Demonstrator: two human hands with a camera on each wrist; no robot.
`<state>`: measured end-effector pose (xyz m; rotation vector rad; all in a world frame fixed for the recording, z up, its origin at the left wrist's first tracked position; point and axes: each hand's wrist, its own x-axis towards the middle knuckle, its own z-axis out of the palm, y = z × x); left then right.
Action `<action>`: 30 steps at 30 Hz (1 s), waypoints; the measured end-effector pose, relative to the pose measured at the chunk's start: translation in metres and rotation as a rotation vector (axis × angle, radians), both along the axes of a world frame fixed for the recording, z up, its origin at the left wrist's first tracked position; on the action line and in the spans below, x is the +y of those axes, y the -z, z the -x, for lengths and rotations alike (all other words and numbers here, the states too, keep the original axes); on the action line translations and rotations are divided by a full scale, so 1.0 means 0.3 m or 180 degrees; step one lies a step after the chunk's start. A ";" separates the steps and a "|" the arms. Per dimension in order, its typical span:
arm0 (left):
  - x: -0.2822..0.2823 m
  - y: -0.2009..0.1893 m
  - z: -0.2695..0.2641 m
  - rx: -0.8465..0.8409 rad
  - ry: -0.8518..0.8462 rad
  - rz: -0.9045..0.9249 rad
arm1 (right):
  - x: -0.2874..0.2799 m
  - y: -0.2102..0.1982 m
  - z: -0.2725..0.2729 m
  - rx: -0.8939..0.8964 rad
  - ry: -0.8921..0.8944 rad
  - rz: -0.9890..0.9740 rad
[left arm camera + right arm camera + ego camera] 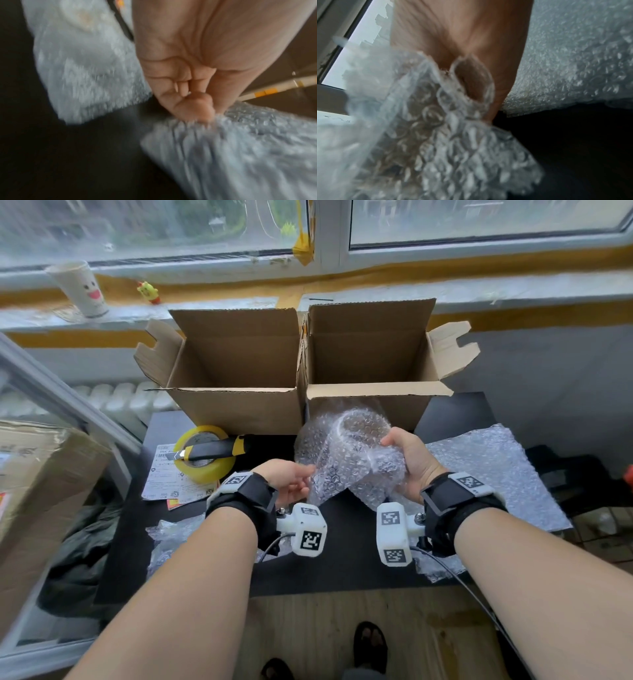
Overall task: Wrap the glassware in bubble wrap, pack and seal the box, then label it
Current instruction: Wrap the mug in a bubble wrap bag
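- Between my hands: glass [363,428] half swathed in wrap [342,463], held above the table [342,542].
- Right hand [412,462] clamped on the bundle; left hand [291,479] pinching a loose edge.
- Beyond the hands: both boxes [236,378] open, apparently empty.
- Left of my left hand: tape [205,453], labels [161,477] untouched.
- Packing, sealing, labelling all remain.

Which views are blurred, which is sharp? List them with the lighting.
Head view: sharp, soft daylight from the window, wide-angle bending at edges. Left wrist view: heavy motion blur over the left hand and bubble wrap. Right wrist view: blurred too, dim.
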<state>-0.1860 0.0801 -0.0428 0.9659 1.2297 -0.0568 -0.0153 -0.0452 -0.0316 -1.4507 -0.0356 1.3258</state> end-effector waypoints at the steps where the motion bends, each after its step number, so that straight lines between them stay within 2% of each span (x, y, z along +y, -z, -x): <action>1: -0.002 0.002 0.002 0.0126 0.0097 -0.0050 | -0.003 0.001 0.003 0.0078 0.0025 -0.0056; 3: -0.016 0.001 -0.009 0.0265 0.0224 -0.0136 | -0.007 0.007 0.010 0.0191 0.0032 -0.0099; 6: -0.043 -0.010 -0.050 0.0205 0.0240 -0.0191 | 0.002 0.006 0.039 0.0340 -0.0033 -0.0144; 10: -0.050 -0.003 -0.073 0.0014 0.0042 -0.0152 | 0.011 0.013 0.042 0.0412 -0.0131 -0.0205; 14: -0.030 -0.004 -0.071 -0.0229 -0.0494 -0.0001 | 0.021 0.027 0.011 0.0485 -0.0189 -0.0272; 21: -0.018 -0.013 -0.043 -0.0757 -0.0372 0.0257 | 0.032 0.039 -0.003 0.0455 -0.0401 -0.0169; 26: 0.009 0.019 -0.008 -0.0727 -0.0391 0.0068 | 0.048 0.072 0.014 0.0240 -0.0446 -0.0037; 30: 0.029 0.028 0.000 -0.0555 -0.0359 -0.0028 | 0.037 0.104 0.038 0.0588 -0.0552 -0.0046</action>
